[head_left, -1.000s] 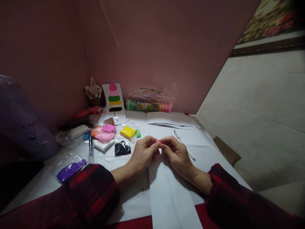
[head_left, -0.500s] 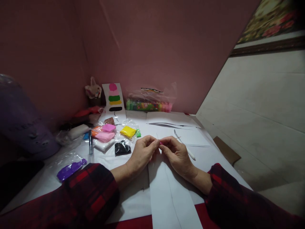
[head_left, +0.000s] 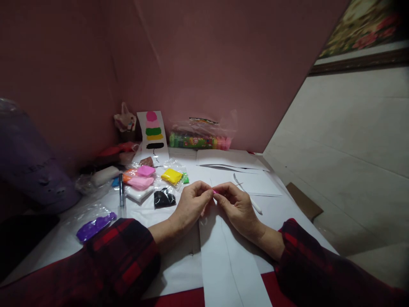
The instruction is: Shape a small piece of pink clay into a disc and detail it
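Observation:
Between the fingertips of my left hand [head_left: 194,204] and my right hand [head_left: 238,209] is a small lump of pink modelling clay [head_left: 215,192]. Both hands pinch it from either side, and the fingers hide most of it. Under my hands lies a long white strip of paper [head_left: 231,264] with a thin dark line drawn down it. A white-handled clay tool [head_left: 255,206] rests just beyond my right hand. Left of my left hand sits a packet of black clay [head_left: 164,198], with a yellow clay packet [head_left: 171,176] behind it.
Further left are pink clay packets [head_left: 140,183], a pen [head_left: 121,194] standing upright or leaning, and a purple clay bag [head_left: 96,227]. A card with coloured patches [head_left: 154,132] leans at the back. Beside it lies a bag of coloured tubes [head_left: 200,141]. White paper sheets [head_left: 230,160] lie behind my hands.
Both hands stay in nearly the same place. My right fingers shift very slightly against the pink clay, and a little more of it shows.

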Demonstrator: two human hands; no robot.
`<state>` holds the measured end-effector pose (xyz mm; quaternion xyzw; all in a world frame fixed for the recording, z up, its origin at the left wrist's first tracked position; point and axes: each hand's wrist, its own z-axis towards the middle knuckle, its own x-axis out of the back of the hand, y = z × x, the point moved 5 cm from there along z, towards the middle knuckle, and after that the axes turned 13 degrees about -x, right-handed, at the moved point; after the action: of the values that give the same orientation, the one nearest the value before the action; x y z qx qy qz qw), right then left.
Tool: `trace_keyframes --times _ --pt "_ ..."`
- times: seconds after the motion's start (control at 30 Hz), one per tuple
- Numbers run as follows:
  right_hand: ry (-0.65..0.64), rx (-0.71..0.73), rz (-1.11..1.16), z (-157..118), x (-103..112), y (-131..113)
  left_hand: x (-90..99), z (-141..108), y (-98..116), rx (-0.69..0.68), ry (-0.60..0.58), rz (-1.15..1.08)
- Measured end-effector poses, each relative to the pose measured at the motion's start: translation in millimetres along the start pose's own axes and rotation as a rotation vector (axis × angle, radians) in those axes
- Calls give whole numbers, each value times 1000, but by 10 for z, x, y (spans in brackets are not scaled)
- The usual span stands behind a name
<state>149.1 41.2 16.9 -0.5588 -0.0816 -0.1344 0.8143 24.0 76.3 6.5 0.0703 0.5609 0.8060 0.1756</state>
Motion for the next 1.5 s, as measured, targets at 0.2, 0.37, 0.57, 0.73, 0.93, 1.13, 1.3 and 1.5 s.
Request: trace_keyframes --times 0.2,0.37,0.57,0.73,0.93,1.13,1.3,1.5 --pt "-2 -10 -1 1 -4 -2 -4 -14 10 2 8 -9" --pt "-1 -10 -26 4 -4 -20 -2 -20 27 -10 16 12" --pt "9 -5 -36 -1 2 -13 -5 -10 27 -12 20 21" --pt "6 -4 -34 9 4 -8 0 1 21 -20 24 13" --pt "5 -16 -41 12 -1 -6 -8 -4 18 -7 12 32" --pt "1 -15 -41 21 -8 -12 -10 -2 29 -11 19 28" --pt "1 -19 -44 7 -3 -5 -11 -6 38 -4 19 14" --pt "6 -25 -38 12 1 -5 -9 -15 38 10 26 2"
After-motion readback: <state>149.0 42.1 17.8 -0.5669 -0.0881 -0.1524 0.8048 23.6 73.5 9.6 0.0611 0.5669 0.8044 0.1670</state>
